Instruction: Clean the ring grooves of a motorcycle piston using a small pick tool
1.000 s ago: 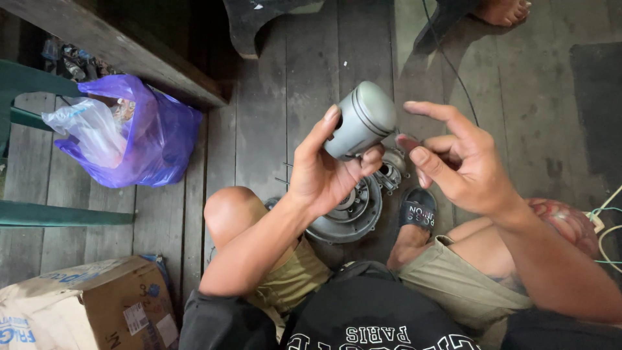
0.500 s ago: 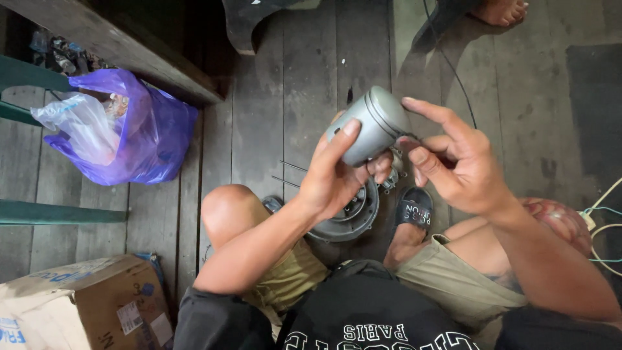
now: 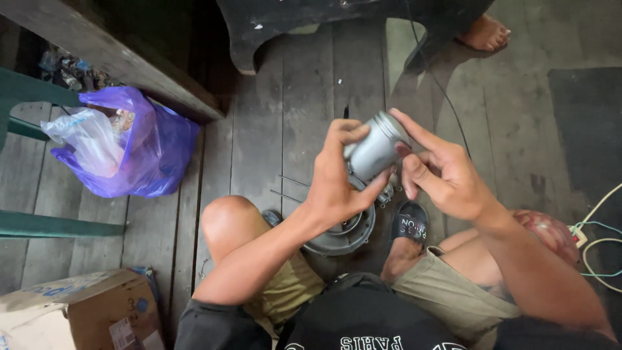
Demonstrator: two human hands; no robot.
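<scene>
Grips a grey can [image 3: 374, 150] in the left hand [image 3: 337, 188], fingers curled over the side, thumb beneath. Holds it tilted, above the knees and over a round housing [image 3: 346, 233] on the floor [image 3: 304, 97]. Touches the can's top rim with the forefinger of the right hand [image 3: 447, 178], which is half open, thumb near the lower end, clasping nothing.

Best to clamp firmly with the left, work with the right fingertips only, and stay over the housing so that anything loose drops close by. Mind the small parts just beside the sandal [image 3: 410, 223].

Off to the left: a purple bag [image 3: 155, 155], mouth open, with a clear bag [image 3: 87, 139] of scraps bulging from it; contents too crumpled to tell. Nearer, a cardboard box [image 3: 78, 311], flaps closed, inside hidden. Cannot tell whether the can has anything in it.
</scene>
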